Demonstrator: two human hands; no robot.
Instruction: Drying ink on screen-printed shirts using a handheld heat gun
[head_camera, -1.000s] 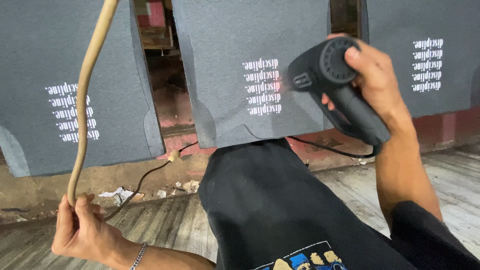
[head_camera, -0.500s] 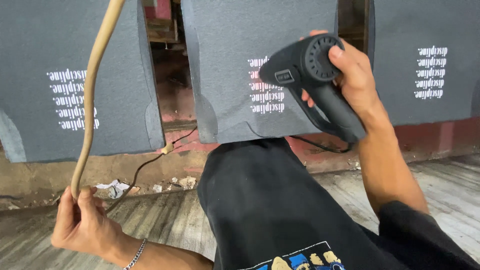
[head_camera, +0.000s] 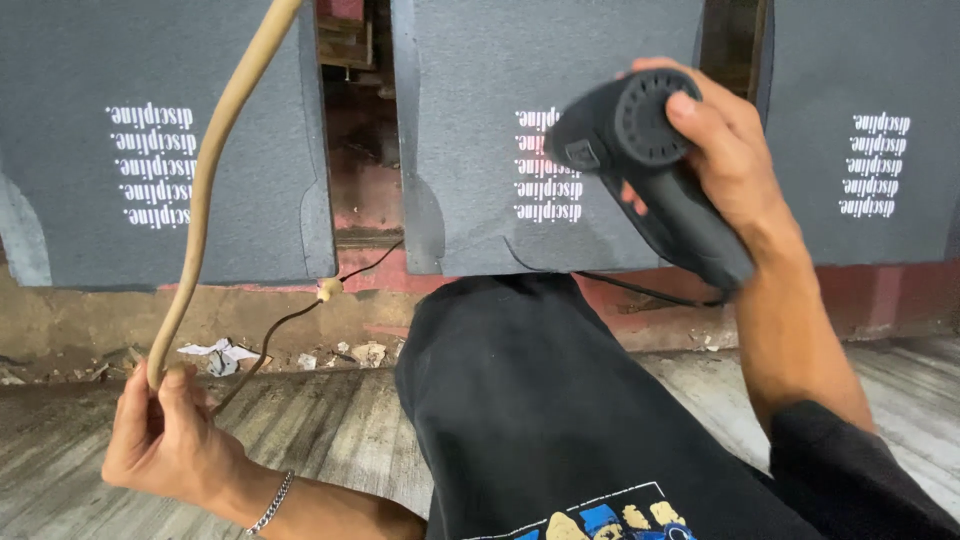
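The right hand (head_camera: 735, 165) holds a black heat gun (head_camera: 640, 160) by its handle, raised in front of the middle of three dark grey printed garments (head_camera: 560, 130) that hang in a row; the fingers (head_camera: 700, 110) are wrapped over the round vented rear of the body and the palm closes on the grip below, so the hand is clamped on the tool, its nozzle turned away toward the white print on the cloth. The tool looks rigid, hard-shelled and moderately heavy for one hand, and its front end is likely hot, so the handle and the rear housing appear the safe places to hold, as it is held here. A thin dark power cord (head_camera: 640, 290) trails from below the handle toward the wall. The left hand (head_camera: 170, 440), with a chain bracelet at the wrist, is closed around the lower end of a tan hose (head_camera: 200, 200), which rises from the fist in a long curve out of the top of the frame; it seems flexible yet springy, light, and smooth enough to slide through a loose grip. A black printed garment (head_camera: 540, 420) lies over the person's lap above the wooden plank floor (head_camera: 330, 430), with scraps of litter (head_camera: 220, 355) at the wall foot
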